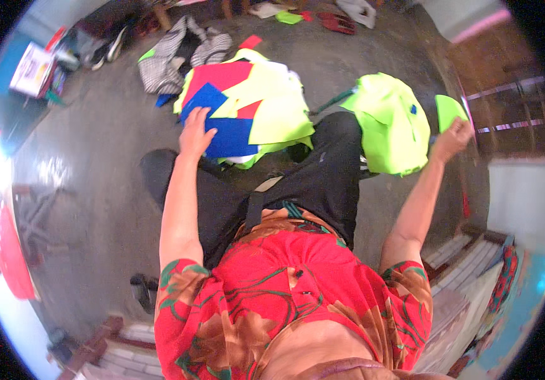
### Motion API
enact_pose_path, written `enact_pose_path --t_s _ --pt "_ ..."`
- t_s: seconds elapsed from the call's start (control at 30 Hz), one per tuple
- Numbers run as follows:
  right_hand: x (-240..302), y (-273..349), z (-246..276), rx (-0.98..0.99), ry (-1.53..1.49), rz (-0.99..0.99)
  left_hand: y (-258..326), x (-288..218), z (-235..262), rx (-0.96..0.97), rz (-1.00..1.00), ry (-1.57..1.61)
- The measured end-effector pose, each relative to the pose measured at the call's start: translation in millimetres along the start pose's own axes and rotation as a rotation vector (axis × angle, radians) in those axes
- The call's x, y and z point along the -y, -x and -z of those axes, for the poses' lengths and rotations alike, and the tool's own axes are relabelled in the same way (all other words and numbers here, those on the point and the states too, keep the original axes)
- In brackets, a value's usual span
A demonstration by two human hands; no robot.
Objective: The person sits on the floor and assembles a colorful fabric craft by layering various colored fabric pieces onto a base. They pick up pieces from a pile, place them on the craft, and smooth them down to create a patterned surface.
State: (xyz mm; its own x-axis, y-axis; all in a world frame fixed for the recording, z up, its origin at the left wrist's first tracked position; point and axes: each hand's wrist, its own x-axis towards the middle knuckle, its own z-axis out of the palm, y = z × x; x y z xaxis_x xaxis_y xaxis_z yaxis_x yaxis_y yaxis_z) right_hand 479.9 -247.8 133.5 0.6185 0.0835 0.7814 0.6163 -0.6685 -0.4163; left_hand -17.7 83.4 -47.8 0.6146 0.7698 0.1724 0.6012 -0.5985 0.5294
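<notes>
The right hand (455, 135) pinches the lower edge of a lime-green piece (448, 114) near the floor's (98, 123) right edge, probably light, fairly stiff and best held by its rim, while the left hand (193, 133), thumb splayed from fingers, lies over a blue piece (231, 138).

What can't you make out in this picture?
Head view:
Right hand: exact grip on the green piece, blurred.
Blue piece: left side partly covered by the left hand.
Cloth heap: lower layers hidden by top pieces.
White panel, upper left: its print, too small.
</notes>
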Motion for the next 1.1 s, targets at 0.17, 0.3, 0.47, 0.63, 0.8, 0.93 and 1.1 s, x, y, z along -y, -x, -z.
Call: enact_pose_path --t_s 0.17,0.3,0.47,0.63,0.8,0.93,1.1 --pt "108.2 8.6 4.1 0.251 -0.613 -0.056 1.6 -5.2 2.7 0.039 0.073 -0.034" --pt "194.2 68.1 -30.9 0.5 -0.872 -0.365 2.8 -6.4 6.9 0.055 0.114 -0.062" --pt "285.3 152.2 -56.0 1.016 -1.318 -0.525 1.5 -4.7 4.3 0.041 0.102 -0.059" --pt "314.5 236.8 -120.4 1.202 -1.362 -0.555 4.3 -9.8 7.7 0.028 0.178 -0.029" --pt "272.3 282.2 -162.2 1.292 -0.922 -0.392 3.2 -9.9 9.9 0.035 0.109 -0.036" --pt "263.8 258.4 -149.5 1.554 -1.072 -0.556 4.3 -6.3 7.8 0.017 0.114 -0.009" --pt "231.4 218.2 -150.7 1.298 -1.084 -0.117 1.2 -7.7 7.7 0.041 0.155 -0.011"
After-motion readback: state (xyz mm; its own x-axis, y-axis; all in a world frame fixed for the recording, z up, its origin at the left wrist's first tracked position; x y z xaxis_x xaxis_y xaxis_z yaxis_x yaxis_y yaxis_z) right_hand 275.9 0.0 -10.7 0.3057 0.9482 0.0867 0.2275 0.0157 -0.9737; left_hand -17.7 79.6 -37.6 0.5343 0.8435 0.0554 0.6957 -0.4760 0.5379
